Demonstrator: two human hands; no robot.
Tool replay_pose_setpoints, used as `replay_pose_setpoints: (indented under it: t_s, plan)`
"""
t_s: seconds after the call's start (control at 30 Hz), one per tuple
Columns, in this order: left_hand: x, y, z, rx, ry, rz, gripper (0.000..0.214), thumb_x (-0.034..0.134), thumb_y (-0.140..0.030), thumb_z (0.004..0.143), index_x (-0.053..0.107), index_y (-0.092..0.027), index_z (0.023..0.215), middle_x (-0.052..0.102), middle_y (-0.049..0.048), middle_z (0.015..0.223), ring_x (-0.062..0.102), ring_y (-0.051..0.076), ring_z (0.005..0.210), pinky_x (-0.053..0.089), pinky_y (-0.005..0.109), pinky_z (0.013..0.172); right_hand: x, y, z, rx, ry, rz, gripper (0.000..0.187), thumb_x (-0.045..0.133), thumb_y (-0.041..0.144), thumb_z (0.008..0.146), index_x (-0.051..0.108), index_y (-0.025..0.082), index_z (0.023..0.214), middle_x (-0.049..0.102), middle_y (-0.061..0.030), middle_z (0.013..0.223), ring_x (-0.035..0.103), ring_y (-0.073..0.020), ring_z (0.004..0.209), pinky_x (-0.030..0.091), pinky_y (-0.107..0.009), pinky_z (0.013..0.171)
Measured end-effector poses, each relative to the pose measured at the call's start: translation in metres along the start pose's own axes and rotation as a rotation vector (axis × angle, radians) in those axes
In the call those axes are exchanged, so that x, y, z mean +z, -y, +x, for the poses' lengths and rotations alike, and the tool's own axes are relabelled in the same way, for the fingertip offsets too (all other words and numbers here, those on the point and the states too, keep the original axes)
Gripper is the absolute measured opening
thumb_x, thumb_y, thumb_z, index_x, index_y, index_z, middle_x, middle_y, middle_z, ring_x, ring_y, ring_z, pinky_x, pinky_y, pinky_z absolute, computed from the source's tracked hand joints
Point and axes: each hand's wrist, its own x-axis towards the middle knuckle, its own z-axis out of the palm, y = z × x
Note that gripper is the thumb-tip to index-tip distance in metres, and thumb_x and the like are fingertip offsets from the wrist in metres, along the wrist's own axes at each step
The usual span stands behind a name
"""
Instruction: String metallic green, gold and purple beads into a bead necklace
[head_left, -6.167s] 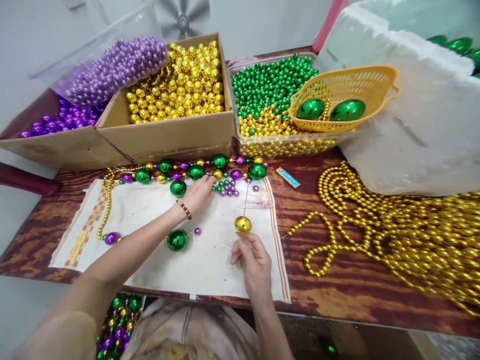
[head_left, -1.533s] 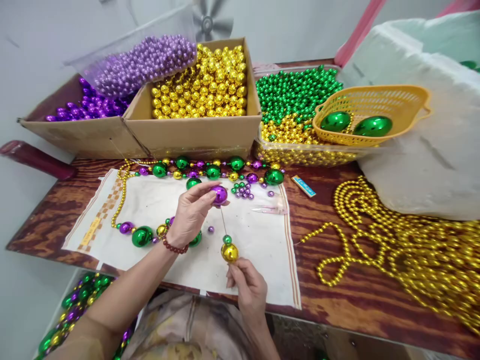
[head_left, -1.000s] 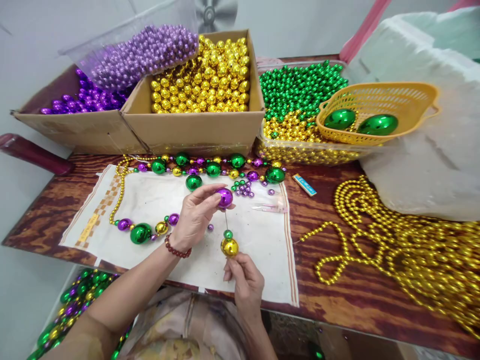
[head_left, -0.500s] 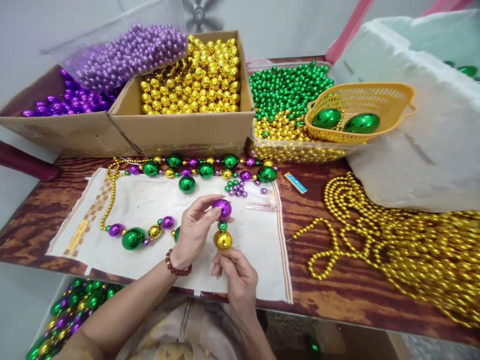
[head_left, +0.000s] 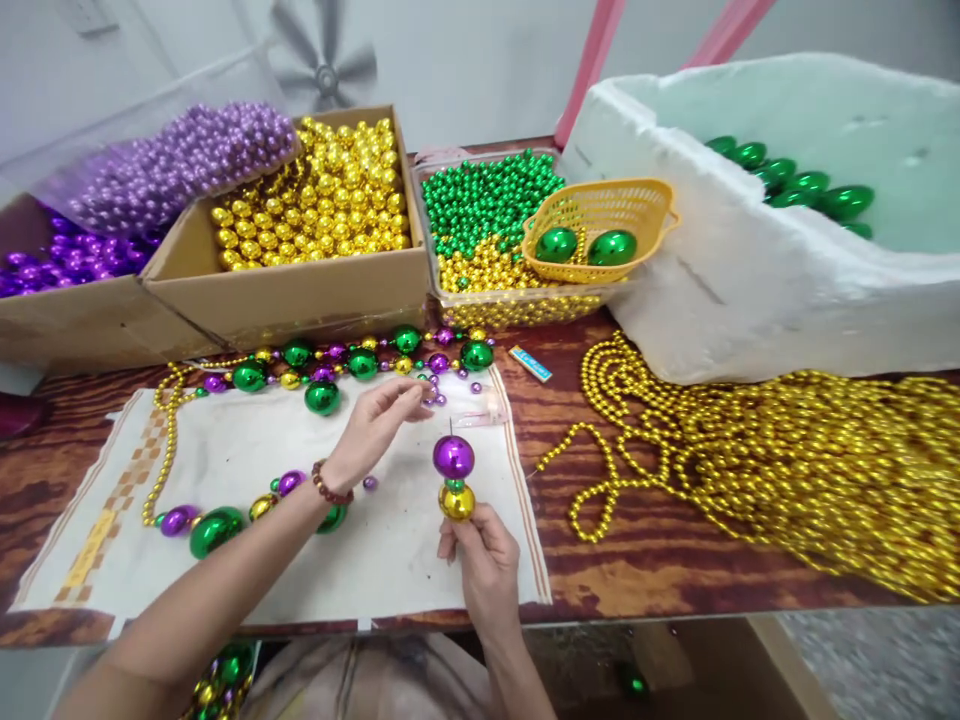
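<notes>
My right hand [head_left: 484, 560] pinches the lower end of an upright needle [head_left: 451, 428] just under a gold bead [head_left: 457, 502]. On the needle above it sit a small green bead [head_left: 454, 485] and a large purple bead [head_left: 454, 456], with the bare tip sticking out on top. My left hand [head_left: 379, 420] stretches over the cloth to a few small loose beads [head_left: 439, 400]; its fingertips are pinched together among them, and whether a bead is between them is hidden. Under my left forearm runs a strand with a big green bead [head_left: 217, 532], partly covered.
The white cloth [head_left: 247, 430] lies on the wooden table. Behind it stand a finished-looking strand [head_left: 364, 363], a box of gold beads [head_left: 300, 300], a tub of green and gold beads [head_left: 517, 305], a yellow basket [head_left: 652, 225] and a foam box [head_left: 675, 310]. Gold bead chains [head_left: 810, 470] spread right.
My left hand has let go of the purple bead and moved up to the small loose beads. My right hand keeps the needle upright with its beads. The view has swung right.
</notes>
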Motion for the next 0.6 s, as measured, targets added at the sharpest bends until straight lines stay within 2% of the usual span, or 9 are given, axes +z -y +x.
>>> replay_pose_setpoints:
  t_s: [0.07,0.13,0.17,0.2,0.3,0.37,0.47,0.6]
  plan:
    - [0.008,-0.013,0.039,0.218,-0.021,0.215,0.023,0.066,-0.036,0.090,0.075,-0.021,0.105,0.073,0.0093,0.102,0.068,0.020,0.088,0.054,0.032,0.083,-0.007,0.003,0.002,0.000,-0.005,-0.008,0.027,0.066,0.040,0.090,0.064,0.018,0.074,0.061,0.0007,0.058,0.054,-0.0119,0.049,0.043,-0.024,0.049]
    - [0.022,-0.028,0.086,0.454,0.010,0.493,0.020,0.061,-0.028,0.092,0.075,-0.021,0.104,0.073,0.0091,0.101,0.066,0.021,0.093,0.050,0.035,0.089,-0.012,0.004,0.004,-0.001,-0.007,-0.009,0.029,0.066,0.041,0.091,0.063,0.018,0.074,0.061,0.0007,0.057,0.054,-0.0120,0.049,0.042,-0.024,0.049]
    - [0.030,-0.035,0.111,0.526,0.048,0.640,0.021,0.057,-0.024,0.093,0.076,-0.020,0.102,0.072,0.0095,0.099,0.065,0.021,0.092,0.049,0.036,0.090,-0.014,0.005,0.004,-0.001,-0.006,-0.009,0.029,0.065,0.042,0.091,0.063,0.018,0.074,0.060,0.0006,0.057,0.054,-0.0120,0.049,0.042,-0.024,0.049]
    - [0.038,-0.041,0.137,0.539,0.084,0.808,0.024,0.053,-0.019,0.094,0.076,-0.018,0.100,0.072,0.0107,0.098,0.065,0.022,0.092,0.049,0.037,0.091,-0.016,0.005,0.005,0.003,-0.003,-0.010,0.030,0.065,0.042,0.091,0.063,0.018,0.074,0.060,0.0005,0.058,0.054,-0.0121,0.048,0.043,-0.024,0.049]
    - [0.060,-0.050,0.205,0.378,0.223,1.269,0.032,0.047,-0.006,0.088,0.076,-0.014,0.098,0.072,0.0148,0.101,0.065,0.026,0.100,0.047,0.039,0.094,-0.018,0.002,0.005,0.027,0.009,-0.020,0.031,0.064,0.043,0.092,0.062,0.018,0.074,0.058,0.0007,0.058,0.055,-0.0127,0.049,0.044,-0.025,0.050]
    - [0.070,-0.050,0.236,0.246,0.335,1.408,0.029,0.054,-0.003,0.080,0.077,-0.014,0.094,0.073,0.0142,0.097,0.066,0.027,0.100,0.048,0.037,0.091,-0.019,-0.001,0.005,0.031,0.005,-0.026,0.032,0.063,0.044,0.093,0.062,0.018,0.074,0.057,0.0010,0.057,0.055,-0.0130,0.049,0.045,-0.025,0.051]
    - [0.077,-0.044,0.259,0.132,0.425,1.447,0.023,0.067,-0.003,0.067,0.078,-0.016,0.082,0.074,0.0108,0.084,0.068,0.027,0.090,0.052,0.032,0.082,-0.020,-0.005,0.004,0.005,-0.027,-0.011,0.035,0.063,0.046,0.092,0.060,0.019,0.070,0.055,0.0018,0.055,0.052,-0.0125,0.047,0.044,-0.025,0.049]
    - [0.079,-0.036,0.266,0.089,0.430,1.440,0.029,0.070,-0.003,0.062,0.079,-0.016,0.086,0.075,0.0123,0.089,0.069,0.028,0.092,0.052,0.033,0.082,-0.019,-0.002,0.004,0.034,-0.049,-0.020,0.034,0.063,0.045,0.092,0.061,0.019,0.071,0.055,0.0014,0.056,0.053,-0.0129,0.049,0.045,-0.025,0.052]
